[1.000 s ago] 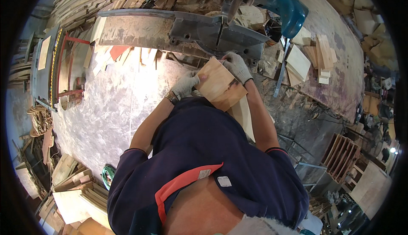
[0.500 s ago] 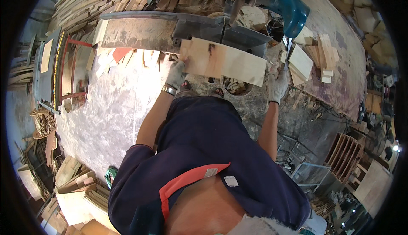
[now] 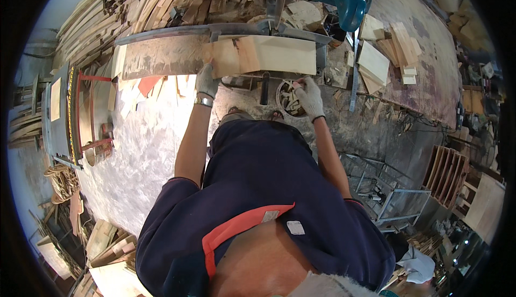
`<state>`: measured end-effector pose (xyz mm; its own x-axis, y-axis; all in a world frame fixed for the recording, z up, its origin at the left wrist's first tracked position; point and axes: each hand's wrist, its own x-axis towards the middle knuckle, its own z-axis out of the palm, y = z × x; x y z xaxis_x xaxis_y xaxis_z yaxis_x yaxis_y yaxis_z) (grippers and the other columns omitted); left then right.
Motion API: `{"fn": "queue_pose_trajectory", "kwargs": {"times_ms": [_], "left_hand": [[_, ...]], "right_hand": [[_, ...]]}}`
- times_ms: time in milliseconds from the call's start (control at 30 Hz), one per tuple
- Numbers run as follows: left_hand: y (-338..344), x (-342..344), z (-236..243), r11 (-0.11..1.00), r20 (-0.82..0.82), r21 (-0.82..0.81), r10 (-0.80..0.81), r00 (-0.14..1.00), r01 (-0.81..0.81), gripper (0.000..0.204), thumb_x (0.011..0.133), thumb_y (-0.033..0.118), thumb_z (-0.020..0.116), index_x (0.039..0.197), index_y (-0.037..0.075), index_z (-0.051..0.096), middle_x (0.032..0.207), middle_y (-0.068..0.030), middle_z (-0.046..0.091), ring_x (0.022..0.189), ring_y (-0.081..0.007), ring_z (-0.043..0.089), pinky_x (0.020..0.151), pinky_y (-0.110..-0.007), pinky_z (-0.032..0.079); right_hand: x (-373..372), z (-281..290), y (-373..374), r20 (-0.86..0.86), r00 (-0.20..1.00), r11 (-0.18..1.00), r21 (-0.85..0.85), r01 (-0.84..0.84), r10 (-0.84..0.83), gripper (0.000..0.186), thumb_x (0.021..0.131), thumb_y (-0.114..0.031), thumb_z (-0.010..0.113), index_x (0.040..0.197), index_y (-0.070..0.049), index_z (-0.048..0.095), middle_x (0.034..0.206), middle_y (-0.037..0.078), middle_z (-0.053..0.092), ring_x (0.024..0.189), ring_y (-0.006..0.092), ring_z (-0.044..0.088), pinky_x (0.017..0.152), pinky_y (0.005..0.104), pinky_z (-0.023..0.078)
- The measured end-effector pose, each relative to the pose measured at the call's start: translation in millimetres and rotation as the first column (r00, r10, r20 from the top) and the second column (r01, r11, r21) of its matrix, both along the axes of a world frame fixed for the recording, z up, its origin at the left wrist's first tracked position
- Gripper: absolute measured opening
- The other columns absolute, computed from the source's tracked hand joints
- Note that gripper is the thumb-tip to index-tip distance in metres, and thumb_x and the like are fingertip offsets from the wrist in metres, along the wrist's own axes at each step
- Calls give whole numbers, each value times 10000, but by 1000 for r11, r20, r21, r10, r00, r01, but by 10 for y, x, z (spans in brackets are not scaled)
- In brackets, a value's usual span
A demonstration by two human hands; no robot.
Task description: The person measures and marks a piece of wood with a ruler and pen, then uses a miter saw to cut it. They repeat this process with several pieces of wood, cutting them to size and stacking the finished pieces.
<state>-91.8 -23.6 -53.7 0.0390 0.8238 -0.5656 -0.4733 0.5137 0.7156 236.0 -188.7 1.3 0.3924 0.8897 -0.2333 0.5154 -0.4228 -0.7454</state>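
Note:
My gloved left hand (image 3: pixel 206 82) grips the left end of a tan plywood piece (image 3: pixel 236 55), which overlaps a paler long board (image 3: pixel 285 55). Both lie along the grey metal saw bed and fence (image 3: pixel 322 49). My gloved right hand (image 3: pixel 307 98) is below the boards' right end, fingers curled; what is between them, if anything, I cannot make out. The saw's teal body and handle (image 3: pixel 352 6) hang above and to the right. A round container of offcuts (image 3: pixel 293 99) is just beside my right hand.
Stacked wood strips (image 3: pixel 107 12) fill the back. Cut boards (image 3: pixel 374 61) lie on the right worktop (image 3: pixel 435 92). A red-framed machine (image 3: pixel 67 111) stands left, a metal frame (image 3: pixel 398 189) and wooden rack (image 3: pixel 445 176) lower right. My feet (image 3: pixel 277 115) show below the bench.
The boards went from between both hands at my front up onto the saw bed and turned crosswise. My right hand let go, moved out right, then came back leftward under the boards' end.

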Motion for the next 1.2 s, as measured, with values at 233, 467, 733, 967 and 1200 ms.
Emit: {"fn": "queue_pose_trajectory", "kwargs": {"times_ms": [233, 467, 733, 967, 1200], "left_hand": [[-137, 69, -41, 990, 277, -78, 136, 951, -119, 344, 1035, 184, 580, 1352, 62, 528, 1298, -105, 621, 1172, -297, 630, 937, -506, 572], [75, 0, 47, 995, 258, -35, 102, 961, -96, 326, 1019, 181, 592, 1312, 47, 550, 1227, -99, 638, 1120, -282, 655, 893, -482, 589], [-69, 64, 367, 997, 41, -13, -78, 996, 79, 226, 963, 242, 690, 1103, 68, 656, 1045, -86, 660, 1035, -255, 672, 775, -440, 576], [158, 0, 574, 729, -997, 33, -19, 69, 683, 664, 766, 445, 849, 1262, 105, 569, 1335, -191, 530, 1236, -437, 507, 993, -534, 423], [190, -138, 202, 408, -965, 204, 235, 114, 890, 464, 771, 173, 738, 1224, 156, 639, 1325, -104, 643, 1302, -273, 541, 1024, -455, 405]], "right_hand": [[-283, -215, 495, -666, 736, 985, 14, 173, -120, 177, 1015, -211, 604, 1062, -41, 598, 907, 18, 618, 748, 131, 644, 662, 279, 528], [-414, -146, 645, -565, 810, 985, -32, 169, -157, 141, 986, -163, 611, 1047, -37, 621, 826, 15, 607, 681, 110, 580, 608, 294, 475], [-671, 6, 506, 5, 998, 960, 273, 65, -69, 277, 952, -213, 691, 1140, -34, 594, 960, 78, 637, 804, 187, 636, 700, 338, 517], [-890, 133, 782, 498, 843, 966, 40, -256, 203, 759, 807, -419, 824, 1412, -94, 500, 1403, 196, 551, 1307, 395, 501, 1084, 497, 412], [-671, -147, 1015, 483, 812, 917, 44, -396, 327, 671, 802, -307, 830, 1395, -109, 587, 1519, 128, 518, 1462, 328, 400, 1191, 499, 324]]}}
